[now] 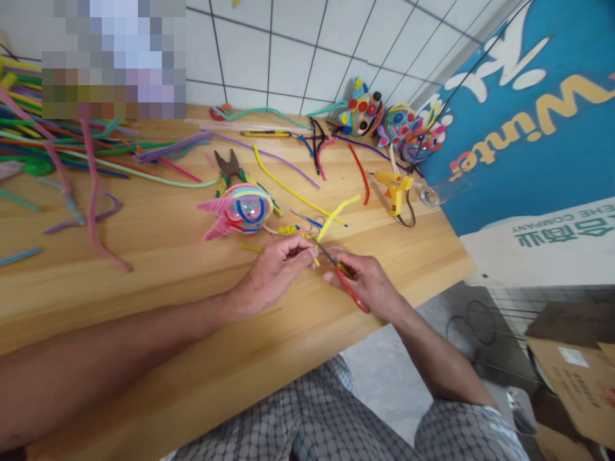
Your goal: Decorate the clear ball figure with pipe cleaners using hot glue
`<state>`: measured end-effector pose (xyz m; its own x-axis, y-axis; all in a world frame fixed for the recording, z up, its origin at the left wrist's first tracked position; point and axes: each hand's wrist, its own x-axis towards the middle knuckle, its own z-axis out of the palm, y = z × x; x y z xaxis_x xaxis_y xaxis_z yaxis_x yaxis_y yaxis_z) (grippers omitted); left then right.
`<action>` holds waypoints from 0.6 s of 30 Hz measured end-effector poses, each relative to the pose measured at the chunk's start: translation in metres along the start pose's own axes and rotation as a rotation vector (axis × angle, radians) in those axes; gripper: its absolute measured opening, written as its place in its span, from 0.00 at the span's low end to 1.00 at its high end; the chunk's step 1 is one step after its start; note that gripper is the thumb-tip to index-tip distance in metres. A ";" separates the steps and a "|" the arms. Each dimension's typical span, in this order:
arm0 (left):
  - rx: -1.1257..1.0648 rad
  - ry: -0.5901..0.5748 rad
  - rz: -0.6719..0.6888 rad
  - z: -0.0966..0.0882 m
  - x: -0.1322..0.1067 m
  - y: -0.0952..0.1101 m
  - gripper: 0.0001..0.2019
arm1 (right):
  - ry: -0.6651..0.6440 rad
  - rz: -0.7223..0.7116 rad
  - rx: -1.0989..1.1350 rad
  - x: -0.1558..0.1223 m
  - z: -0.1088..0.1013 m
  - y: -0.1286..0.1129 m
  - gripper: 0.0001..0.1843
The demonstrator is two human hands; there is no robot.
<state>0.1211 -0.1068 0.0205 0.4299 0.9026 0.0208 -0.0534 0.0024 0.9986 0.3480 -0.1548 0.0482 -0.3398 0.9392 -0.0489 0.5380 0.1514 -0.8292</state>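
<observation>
My left hand (283,266) pinches a yellow pipe cleaner (336,214), whose long end sticks up and to the right. In my right hand (369,282) are red-handled scissors (353,291), their blades reaching to the pipe cleaner beside my left fingertips. Whether the blades are fully closed is too small to tell. Just beyond my left hand lies a clear ball (250,211) wrapped in coloured pipe cleaners, with pink pieces jutting out to the left. Behind it rest pliers (228,166) with dark jaws. A coiled yellow piece (288,229) lies between the ball and my hands.
Many pipe cleaners (110,147) lie heaped at the left. A utility knife (265,134) lies near the wall. Decorated balls (362,112) stand at the back right, near a yellow glue gun (394,189) with a cord. Cardboard boxes (576,365) stand below the table's right edge.
</observation>
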 end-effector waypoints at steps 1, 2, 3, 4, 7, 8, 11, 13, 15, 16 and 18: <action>-0.003 0.003 -0.012 0.000 0.000 -0.001 0.13 | 0.024 -0.008 -0.025 -0.001 -0.001 0.002 0.18; -0.011 0.008 -0.029 0.000 0.000 -0.001 0.13 | 0.058 -0.014 -0.062 -0.003 -0.005 0.004 0.17; -0.025 0.010 -0.051 0.000 0.000 -0.002 0.14 | 0.103 -0.016 -0.113 -0.004 -0.011 0.008 0.17; -0.044 0.009 -0.076 0.000 0.001 -0.002 0.14 | 0.161 -0.011 -0.179 -0.004 -0.019 0.013 0.16; -0.112 0.018 -0.136 0.001 0.002 -0.003 0.15 | 0.360 0.026 -0.416 0.001 -0.052 0.037 0.18; -0.134 0.024 -0.146 0.001 0.002 -0.003 0.15 | 0.398 0.044 -0.496 0.003 -0.064 0.047 0.21; -0.203 0.037 -0.161 0.002 0.003 -0.001 0.15 | 0.399 0.160 -0.723 0.010 -0.090 0.070 0.31; -0.241 0.041 -0.178 0.002 0.002 0.000 0.16 | 0.407 0.219 -0.842 0.010 -0.096 0.074 0.33; -0.265 0.052 -0.195 0.001 0.002 0.000 0.18 | 0.470 0.185 -0.898 0.007 -0.090 0.066 0.28; -0.272 0.056 -0.201 0.001 0.001 0.000 0.18 | 0.504 0.124 -0.888 0.005 -0.083 0.057 0.23; -0.269 0.062 -0.202 -0.001 0.001 -0.002 0.19 | 0.512 -0.078 -0.777 0.002 -0.063 0.036 0.14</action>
<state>0.1211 -0.1056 0.0189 0.4007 0.8968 -0.1878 -0.2119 0.2901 0.9332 0.4156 -0.1282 0.0531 -0.1147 0.9111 0.3959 0.9559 0.2097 -0.2057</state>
